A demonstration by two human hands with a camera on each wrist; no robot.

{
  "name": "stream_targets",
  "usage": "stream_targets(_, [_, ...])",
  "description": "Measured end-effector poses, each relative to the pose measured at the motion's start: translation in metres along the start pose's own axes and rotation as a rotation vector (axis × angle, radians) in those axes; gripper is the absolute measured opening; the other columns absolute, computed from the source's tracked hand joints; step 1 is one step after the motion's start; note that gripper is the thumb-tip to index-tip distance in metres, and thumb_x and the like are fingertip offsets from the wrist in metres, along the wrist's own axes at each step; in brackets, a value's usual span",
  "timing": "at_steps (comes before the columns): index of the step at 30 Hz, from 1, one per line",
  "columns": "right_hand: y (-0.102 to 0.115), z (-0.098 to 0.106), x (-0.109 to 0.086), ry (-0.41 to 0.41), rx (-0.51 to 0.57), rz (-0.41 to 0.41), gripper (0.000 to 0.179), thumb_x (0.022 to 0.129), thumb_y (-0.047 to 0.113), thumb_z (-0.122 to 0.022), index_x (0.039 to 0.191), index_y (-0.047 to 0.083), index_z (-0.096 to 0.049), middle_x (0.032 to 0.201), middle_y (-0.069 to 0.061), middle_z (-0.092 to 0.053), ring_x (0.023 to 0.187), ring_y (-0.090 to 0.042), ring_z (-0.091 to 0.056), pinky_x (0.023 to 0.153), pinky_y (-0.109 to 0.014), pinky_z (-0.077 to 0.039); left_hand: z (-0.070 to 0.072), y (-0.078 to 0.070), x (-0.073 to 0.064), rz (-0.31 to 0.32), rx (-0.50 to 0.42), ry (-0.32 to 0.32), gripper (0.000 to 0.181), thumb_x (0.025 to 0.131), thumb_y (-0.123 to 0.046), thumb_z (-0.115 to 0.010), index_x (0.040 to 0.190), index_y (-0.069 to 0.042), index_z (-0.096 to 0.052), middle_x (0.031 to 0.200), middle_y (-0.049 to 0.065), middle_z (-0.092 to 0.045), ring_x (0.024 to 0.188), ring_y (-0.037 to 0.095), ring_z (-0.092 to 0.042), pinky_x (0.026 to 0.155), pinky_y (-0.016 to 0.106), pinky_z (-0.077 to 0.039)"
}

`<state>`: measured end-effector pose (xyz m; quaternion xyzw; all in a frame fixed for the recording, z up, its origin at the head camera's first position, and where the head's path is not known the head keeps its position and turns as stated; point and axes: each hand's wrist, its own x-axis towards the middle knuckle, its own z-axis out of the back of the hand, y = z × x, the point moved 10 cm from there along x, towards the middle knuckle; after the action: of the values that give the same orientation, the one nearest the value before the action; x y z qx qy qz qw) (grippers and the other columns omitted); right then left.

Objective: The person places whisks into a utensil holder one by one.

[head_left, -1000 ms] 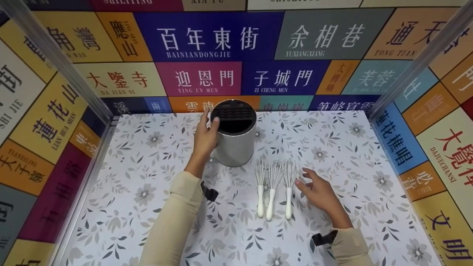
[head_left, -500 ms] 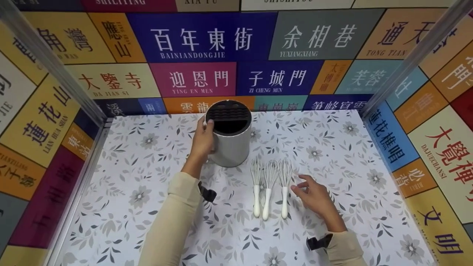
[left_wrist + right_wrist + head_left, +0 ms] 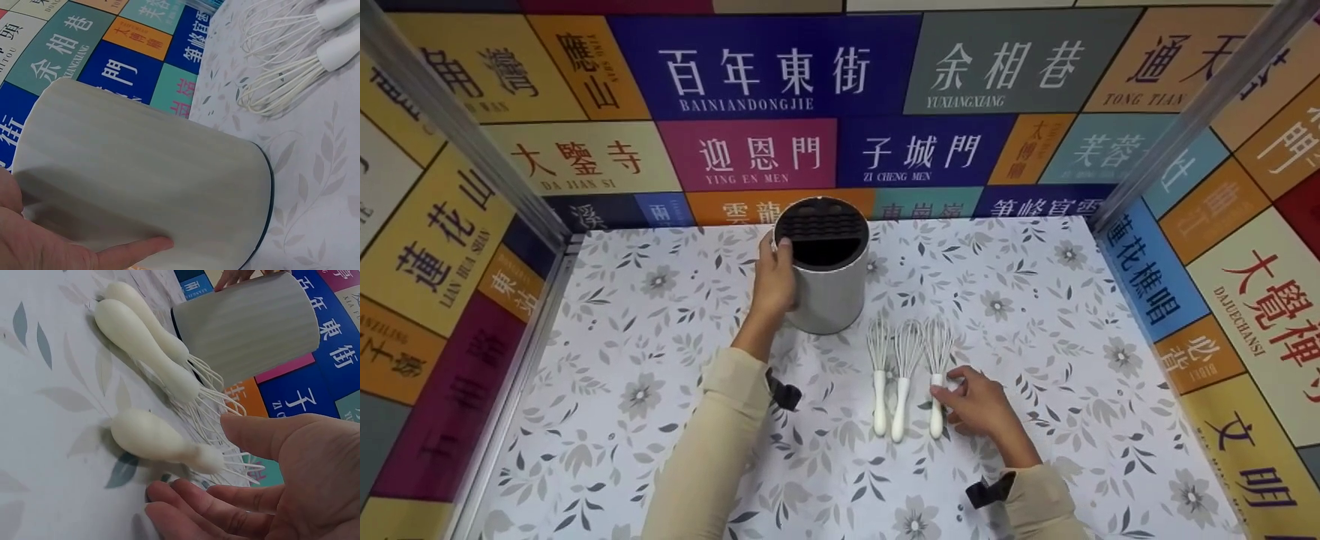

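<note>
A grey cylindrical utensil holder (image 3: 829, 300) stands upright on the patterned cloth, its black top divided into a slotted rear and a hollow front. My left hand (image 3: 773, 279) holds its left side, thumb by the rim; in the left wrist view a finger (image 3: 135, 251) lies along its wall. Three whisks with white handles lie side by side: left whisk (image 3: 880, 401), middle whisk (image 3: 899, 412) and right whisk (image 3: 936, 409). My right hand (image 3: 976, 401) is at the right whisk's handle. In the right wrist view its thumb and fingers stand apart around that handle (image 3: 152, 433).
The white cloth (image 3: 660, 360) with grey leaves and flowers covers the table. Panels with coloured lettering (image 3: 765, 67) enclose the back and both sides, with metal posts (image 3: 1185, 120) at the corners.
My right hand has moved left and a little nearer to me, from beside the right whisk to its handle. My left hand stays on the utensil holder; the view has shifted slightly.
</note>
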<state>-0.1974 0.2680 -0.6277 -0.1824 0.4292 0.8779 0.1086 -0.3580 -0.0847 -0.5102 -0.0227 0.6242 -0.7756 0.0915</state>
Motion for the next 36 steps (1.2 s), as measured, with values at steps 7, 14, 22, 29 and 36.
stream_targets(7, [0.004,-0.006,0.007,-0.07,-0.004,0.03,0.046,0.088,0.029,-0.079,0.122,0.003,-0.062,0.088,-0.009,-0.067,0.063,-0.018,-0.066,0.055,-0.032,-0.054,0.0,0.003,-0.002,0.022,0.028,-0.002,0.055,0.11,-0.044,-0.033,0.159,-0.02,-0.03,0.151,0.019,-0.051,0.142,0.03,-0.046,0.12,0.047,-0.034])
stream_targets(14, [-0.002,-0.013,0.01,-0.034,0.132,-0.021,0.044,0.09,0.018,-0.074,0.128,0.003,-0.059,0.095,-0.011,-0.071,0.068,-0.018,-0.07,0.057,-0.034,-0.059,0.001,0.001,-0.002,0.001,-0.007,-0.007,0.053,0.11,-0.041,-0.034,0.158,-0.018,-0.033,0.148,0.019,-0.054,0.142,0.029,-0.046,0.12,0.045,-0.034])
stream_targets(22, [-0.003,-0.01,0.007,-0.022,0.227,-0.063,0.045,0.092,0.02,-0.073,0.132,0.008,-0.056,0.097,-0.011,-0.07,0.069,-0.018,-0.069,0.058,-0.033,-0.059,0.0,-0.001,-0.001,0.001,-0.002,-0.013,0.055,0.11,-0.042,-0.035,0.158,-0.017,-0.032,0.149,0.018,-0.053,0.142,0.028,-0.047,0.12,0.044,-0.034])
stream_targets(29, [0.006,-0.008,0.006,-0.03,0.308,-0.05,0.043,0.093,0.017,-0.073,0.131,0.008,-0.055,0.089,-0.008,-0.069,0.064,-0.019,-0.066,0.057,-0.034,-0.057,-0.001,0.001,-0.002,0.001,-0.005,-0.012,0.055,0.11,-0.042,-0.034,0.159,-0.016,-0.032,0.156,0.016,-0.046,0.145,0.028,-0.043,0.122,0.044,-0.032])
stream_targets(36, [0.016,-0.002,0.006,-0.026,0.331,-0.043,0.046,0.093,0.019,-0.074,0.134,0.011,-0.054,0.095,-0.008,-0.066,0.071,-0.023,-0.069,0.064,-0.043,-0.061,0.0,0.004,-0.001,0.01,0.003,-0.022,0.056,0.109,-0.043,-0.035,0.159,-0.018,-0.032,0.152,0.019,-0.05,0.143,0.029,-0.045,0.12,0.044,-0.033])
